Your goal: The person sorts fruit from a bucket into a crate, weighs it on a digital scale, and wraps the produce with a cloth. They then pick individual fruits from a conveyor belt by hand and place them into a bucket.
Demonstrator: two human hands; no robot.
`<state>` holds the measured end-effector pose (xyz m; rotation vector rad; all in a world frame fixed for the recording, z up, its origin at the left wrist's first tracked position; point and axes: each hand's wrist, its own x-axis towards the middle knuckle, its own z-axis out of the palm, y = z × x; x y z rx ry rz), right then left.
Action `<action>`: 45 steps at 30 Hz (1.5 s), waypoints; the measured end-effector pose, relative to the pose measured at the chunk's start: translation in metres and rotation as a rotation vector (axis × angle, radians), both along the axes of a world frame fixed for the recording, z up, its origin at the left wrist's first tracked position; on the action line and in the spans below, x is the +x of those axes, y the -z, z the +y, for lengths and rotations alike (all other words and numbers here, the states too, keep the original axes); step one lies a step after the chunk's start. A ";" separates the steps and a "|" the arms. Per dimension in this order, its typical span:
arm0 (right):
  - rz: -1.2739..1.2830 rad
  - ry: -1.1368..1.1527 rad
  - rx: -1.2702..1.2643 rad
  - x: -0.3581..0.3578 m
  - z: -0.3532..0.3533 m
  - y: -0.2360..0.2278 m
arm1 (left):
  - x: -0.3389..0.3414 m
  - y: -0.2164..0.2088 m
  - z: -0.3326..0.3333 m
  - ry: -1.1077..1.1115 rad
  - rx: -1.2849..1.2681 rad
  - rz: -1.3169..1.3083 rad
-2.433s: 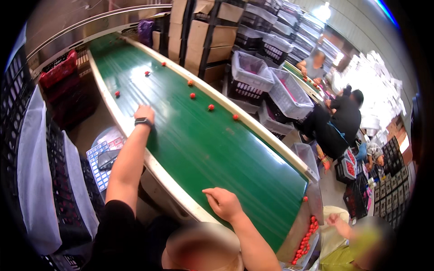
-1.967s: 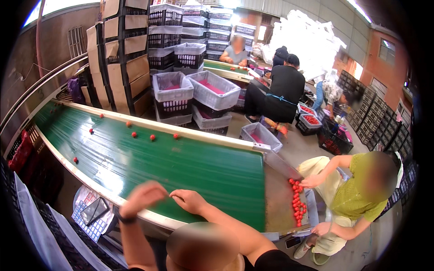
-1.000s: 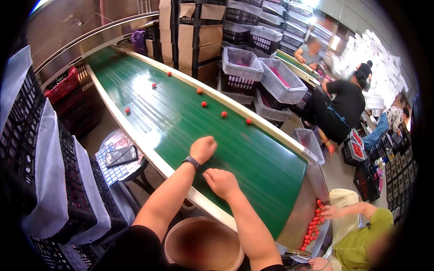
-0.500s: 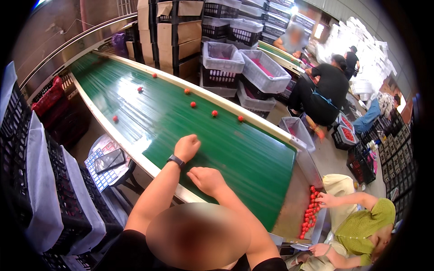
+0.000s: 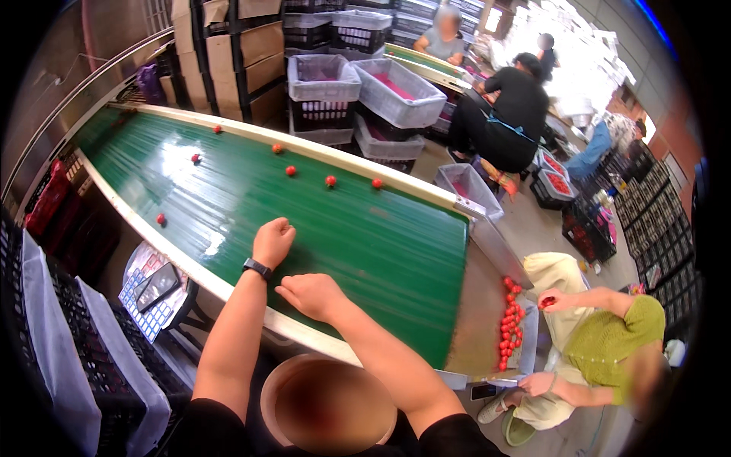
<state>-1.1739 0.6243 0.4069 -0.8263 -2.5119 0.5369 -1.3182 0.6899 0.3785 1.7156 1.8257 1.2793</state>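
Dark phone [image 5: 158, 286] rests outside the green belt [image 5: 381, 259], beside its near edge at left. Red fruits [image 5: 291, 170] lie scattered on the belt, over its left part and toward its far edge, apart from both hands. Left hand [image 5: 274, 242]: over the belt's middle, fingers curled nearly into a fist; contents, if any, hidden. Right hand [image 5: 311, 295]: just beside it, closer to the belt's near edge, fingers folded loosely; cannot tell whether it grips anything. Fruit pile [image 5: 509, 327]: past the belt's right end, near a co-worker [image 5: 617, 335].
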 end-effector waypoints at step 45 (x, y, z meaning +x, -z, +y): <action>-0.036 -0.090 -0.005 -0.006 -0.004 0.000 | -0.166 0.004 0.173 -0.039 -0.217 -0.316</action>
